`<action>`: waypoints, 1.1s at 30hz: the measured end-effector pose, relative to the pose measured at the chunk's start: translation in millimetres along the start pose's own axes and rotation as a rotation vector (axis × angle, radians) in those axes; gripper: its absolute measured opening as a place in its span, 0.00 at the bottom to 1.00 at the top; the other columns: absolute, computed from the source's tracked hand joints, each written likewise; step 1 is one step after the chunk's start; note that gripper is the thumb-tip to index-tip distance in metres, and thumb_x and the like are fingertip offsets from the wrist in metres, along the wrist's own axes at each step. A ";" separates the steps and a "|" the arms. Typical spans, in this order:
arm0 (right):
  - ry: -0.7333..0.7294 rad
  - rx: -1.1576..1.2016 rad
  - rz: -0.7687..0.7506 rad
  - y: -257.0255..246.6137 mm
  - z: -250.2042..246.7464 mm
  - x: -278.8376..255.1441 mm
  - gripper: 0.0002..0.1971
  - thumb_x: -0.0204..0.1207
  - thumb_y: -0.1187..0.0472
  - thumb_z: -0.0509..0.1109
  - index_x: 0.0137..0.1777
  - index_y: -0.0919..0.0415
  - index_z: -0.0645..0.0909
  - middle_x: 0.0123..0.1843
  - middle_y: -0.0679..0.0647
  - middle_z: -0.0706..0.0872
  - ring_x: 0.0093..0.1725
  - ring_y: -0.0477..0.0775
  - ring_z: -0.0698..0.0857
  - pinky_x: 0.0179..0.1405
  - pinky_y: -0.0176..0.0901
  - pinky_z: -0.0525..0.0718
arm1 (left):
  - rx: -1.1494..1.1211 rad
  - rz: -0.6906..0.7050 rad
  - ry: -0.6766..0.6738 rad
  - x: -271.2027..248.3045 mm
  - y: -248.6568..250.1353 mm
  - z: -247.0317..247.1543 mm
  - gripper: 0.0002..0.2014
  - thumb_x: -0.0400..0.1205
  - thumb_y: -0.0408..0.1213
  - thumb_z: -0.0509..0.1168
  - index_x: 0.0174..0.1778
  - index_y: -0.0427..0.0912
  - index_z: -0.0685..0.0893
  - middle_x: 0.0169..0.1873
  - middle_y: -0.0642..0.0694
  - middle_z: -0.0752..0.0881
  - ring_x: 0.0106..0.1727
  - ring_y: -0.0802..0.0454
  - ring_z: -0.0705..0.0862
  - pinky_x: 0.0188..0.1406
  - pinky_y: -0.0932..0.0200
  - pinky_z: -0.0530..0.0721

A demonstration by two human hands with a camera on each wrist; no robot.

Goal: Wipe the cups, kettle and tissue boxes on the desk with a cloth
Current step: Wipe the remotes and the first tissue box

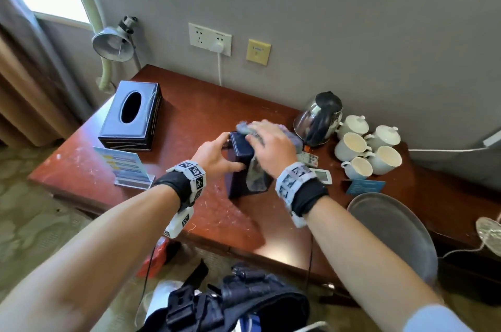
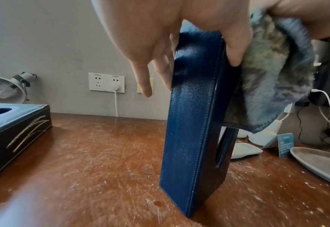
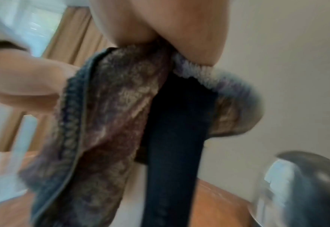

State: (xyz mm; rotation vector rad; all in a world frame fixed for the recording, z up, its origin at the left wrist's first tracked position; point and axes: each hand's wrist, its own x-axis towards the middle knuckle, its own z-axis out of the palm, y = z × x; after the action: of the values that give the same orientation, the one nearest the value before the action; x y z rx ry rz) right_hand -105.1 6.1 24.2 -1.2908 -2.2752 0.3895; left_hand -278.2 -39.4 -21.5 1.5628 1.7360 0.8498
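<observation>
A dark blue tissue box (image 1: 236, 185) (image 2: 191, 122) (image 3: 172, 153) stands on end on the red-brown desk (image 1: 189, 120). My left hand (image 1: 214, 152) (image 2: 160, 30) grips its upper end, thumb on one face and fingers on the other. My right hand (image 1: 271, 144) (image 3: 160, 23) holds a mottled grey-blue cloth (image 1: 256, 177) (image 2: 273, 79) (image 3: 106, 122) over the box's top, and the cloth hangs down its right side. A second dark tissue box (image 1: 130, 112) (image 2: 14, 130) lies flat at the left. The steel kettle (image 1: 318, 117) (image 3: 306, 184) and several white cups (image 1: 352, 146) stand at the right.
A leaflet stand (image 1: 127, 166) sits near the front left edge. A grey tray (image 1: 393, 226) overhangs the front right, with a blue card (image 1: 366, 186) and a small white device (image 1: 322, 176) beside it. A desk lamp (image 1: 113, 43) and a wall socket (image 1: 210, 39) are behind.
</observation>
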 end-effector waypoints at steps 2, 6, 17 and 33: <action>-0.012 0.005 0.155 21.3 -20.3 6.8 0.16 0.85 0.51 0.64 0.69 0.53 0.82 0.68 0.52 0.85 0.72 0.59 0.78 0.68 0.48 0.73 | -0.006 0.001 0.003 -2.1 1.3 0.2 0.37 0.68 0.45 0.82 0.74 0.50 0.75 0.64 0.49 0.86 0.65 0.53 0.84 0.69 0.55 0.79; 0.009 -0.020 0.175 9.5 -14.6 9.2 0.14 0.85 0.49 0.61 0.62 0.50 0.84 0.60 0.51 0.86 0.64 0.61 0.81 0.60 0.49 0.75 | -0.017 -0.011 0.016 -2.8 1.1 2.4 0.39 0.68 0.45 0.82 0.75 0.50 0.74 0.65 0.48 0.86 0.67 0.51 0.83 0.71 0.52 0.79; -0.058 -0.003 0.255 5.2 -16.6 17.8 0.17 0.85 0.50 0.62 0.70 0.50 0.81 0.69 0.54 0.82 0.70 0.61 0.77 0.67 0.49 0.72 | -0.082 0.000 0.045 -4.1 -4.0 6.6 0.41 0.67 0.44 0.83 0.78 0.54 0.75 0.64 0.52 0.87 0.67 0.56 0.84 0.72 0.51 0.79; 0.110 0.059 0.222 28.2 -6.8 7.6 0.15 0.87 0.54 0.61 0.67 0.55 0.84 0.70 0.51 0.84 0.78 0.61 0.72 0.76 0.49 0.69 | -0.142 0.000 0.034 -8.8 -2.4 6.3 0.41 0.69 0.40 0.83 0.79 0.55 0.74 0.64 0.55 0.86 0.67 0.58 0.82 0.73 0.57 0.76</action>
State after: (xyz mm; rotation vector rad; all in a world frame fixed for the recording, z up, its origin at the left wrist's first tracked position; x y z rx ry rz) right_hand -84.5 27.1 18.7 -1.5013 -2.0215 0.4473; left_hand -273.7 -48.1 -26.8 1.4625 1.6613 0.9829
